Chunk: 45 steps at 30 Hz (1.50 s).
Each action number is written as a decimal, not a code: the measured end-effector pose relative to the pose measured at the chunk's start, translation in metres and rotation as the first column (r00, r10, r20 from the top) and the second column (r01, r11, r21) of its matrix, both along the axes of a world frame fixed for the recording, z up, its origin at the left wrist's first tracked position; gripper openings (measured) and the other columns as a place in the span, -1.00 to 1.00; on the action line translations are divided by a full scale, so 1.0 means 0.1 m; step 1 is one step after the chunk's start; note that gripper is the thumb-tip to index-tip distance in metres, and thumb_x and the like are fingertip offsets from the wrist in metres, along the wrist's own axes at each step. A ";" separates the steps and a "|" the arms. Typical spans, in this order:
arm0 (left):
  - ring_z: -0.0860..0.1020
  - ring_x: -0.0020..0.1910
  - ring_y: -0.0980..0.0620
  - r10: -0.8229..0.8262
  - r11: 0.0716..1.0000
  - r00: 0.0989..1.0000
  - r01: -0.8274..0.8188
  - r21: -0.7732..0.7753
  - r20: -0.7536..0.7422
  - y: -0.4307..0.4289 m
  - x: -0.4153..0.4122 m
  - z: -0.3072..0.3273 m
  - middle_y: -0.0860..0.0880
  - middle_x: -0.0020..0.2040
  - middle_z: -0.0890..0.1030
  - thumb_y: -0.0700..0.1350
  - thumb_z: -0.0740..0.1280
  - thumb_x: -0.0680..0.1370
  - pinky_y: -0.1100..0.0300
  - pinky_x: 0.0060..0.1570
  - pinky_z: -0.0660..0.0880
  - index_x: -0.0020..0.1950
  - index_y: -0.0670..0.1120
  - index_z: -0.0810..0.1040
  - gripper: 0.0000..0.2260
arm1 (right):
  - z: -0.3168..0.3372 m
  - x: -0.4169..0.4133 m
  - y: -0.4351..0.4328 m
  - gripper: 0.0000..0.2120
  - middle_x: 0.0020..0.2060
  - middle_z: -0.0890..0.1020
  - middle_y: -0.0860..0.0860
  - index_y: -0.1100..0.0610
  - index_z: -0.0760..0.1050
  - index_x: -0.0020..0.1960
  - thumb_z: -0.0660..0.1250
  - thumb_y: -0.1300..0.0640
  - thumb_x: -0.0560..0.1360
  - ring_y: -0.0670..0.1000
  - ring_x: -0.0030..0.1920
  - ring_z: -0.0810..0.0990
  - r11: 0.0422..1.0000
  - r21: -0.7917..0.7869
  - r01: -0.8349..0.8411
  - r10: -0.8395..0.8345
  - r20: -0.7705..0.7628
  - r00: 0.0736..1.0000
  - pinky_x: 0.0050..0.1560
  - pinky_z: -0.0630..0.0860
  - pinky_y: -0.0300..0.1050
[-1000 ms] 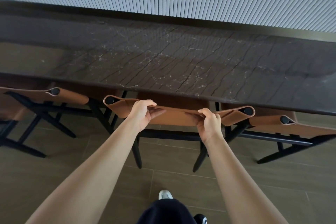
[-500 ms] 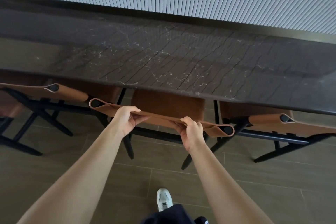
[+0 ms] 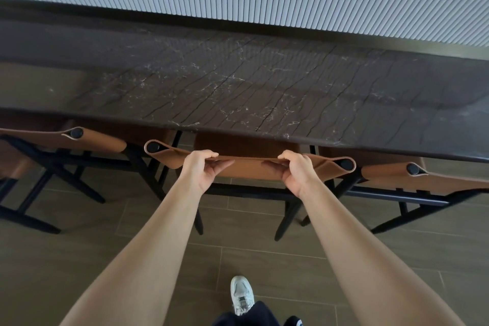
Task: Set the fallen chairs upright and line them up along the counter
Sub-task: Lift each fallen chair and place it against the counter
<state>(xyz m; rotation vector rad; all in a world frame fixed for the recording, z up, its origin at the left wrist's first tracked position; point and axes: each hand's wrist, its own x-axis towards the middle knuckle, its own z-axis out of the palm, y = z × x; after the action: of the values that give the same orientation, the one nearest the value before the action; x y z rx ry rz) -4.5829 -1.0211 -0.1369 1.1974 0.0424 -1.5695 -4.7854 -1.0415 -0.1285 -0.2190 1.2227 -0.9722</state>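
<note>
The middle chair (image 3: 246, 144), drawn back from the counter (image 3: 238, 82) and off to the left half a second ago, has gone forward and rightward again. Its leather backrest (image 3: 251, 167) now sits close under the counter edge. The left hand (image 3: 199, 172) and right hand (image 3: 296, 172) travelled with it, gripping.

Three chairs stand along the counter (image 3: 238, 82): middle chair (image 3: 251, 167) between left chair (image 3: 79, 137) and right chair (image 3: 423, 180).
</note>
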 end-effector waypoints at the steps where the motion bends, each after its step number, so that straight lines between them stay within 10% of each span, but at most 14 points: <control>1: 0.57 0.15 -0.35 -0.005 1.000 1.000 0.005 0.002 -0.008 0.00 -0.08 0.00 -0.39 0.29 0.45 -0.48 0.19 0.51 -0.19 0.00 0.60 0.22 -0.28 0.42 -0.69 | -0.01 -0.08 -0.02 -0.69 -0.07 0.58 0.30 0.28 0.32 0.27 0.17 0.43 0.55 0.23 -0.24 0.71 1.000 0.001 -0.003 0.003 -0.010 1.000 -0.32 0.65 -0.01; 24: 0.59 -0.01 -0.24 0.033 0.992 0.998 -0.027 0.126 -0.048 0.39 -0.43 -0.31 -0.19 -0.10 0.47 -0.47 0.21 0.52 -0.21 0.02 0.58 -0.05 -0.19 0.43 -0.81 | -0.28 -0.43 0.42 -0.78 0.11 0.54 0.33 0.32 0.39 0.17 0.18 0.46 0.54 0.27 -0.12 0.66 0.985 0.144 0.096 -0.105 0.056 0.993 -0.25 0.67 0.10; 40: 0.51 0.24 -0.27 0.070 0.985 0.996 -0.062 0.162 -0.046 0.55 -0.51 -0.21 -0.30 0.27 0.48 -0.43 0.19 0.54 -0.15 -0.12 0.61 0.30 -0.23 0.42 -0.65 | -0.24 -0.40 0.57 -0.72 0.11 0.56 0.26 0.31 0.43 0.23 0.28 0.42 0.53 0.22 -0.07 0.64 0.970 0.194 0.147 -0.134 -0.079 0.988 -0.21 0.65 0.06; 45: 0.52 0.24 -0.27 0.069 0.987 0.996 -0.060 0.147 -0.055 0.72 -0.57 -0.07 -0.32 0.25 0.48 -0.42 0.20 0.55 -0.10 0.10 0.57 0.12 -0.24 0.46 -0.80 | -0.16 -0.44 0.74 -0.79 -0.01 0.66 0.24 0.30 0.46 0.18 0.30 0.38 0.55 0.16 -0.09 0.70 0.975 0.172 0.142 -0.122 -0.121 0.985 -0.15 0.67 -0.03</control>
<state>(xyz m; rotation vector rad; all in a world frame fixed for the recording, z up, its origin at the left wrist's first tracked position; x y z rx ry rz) -4.6401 -0.9493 -0.1437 1.2495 0.2363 -1.5666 -4.8293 -0.9672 -0.1444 -0.0485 1.4332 -0.9673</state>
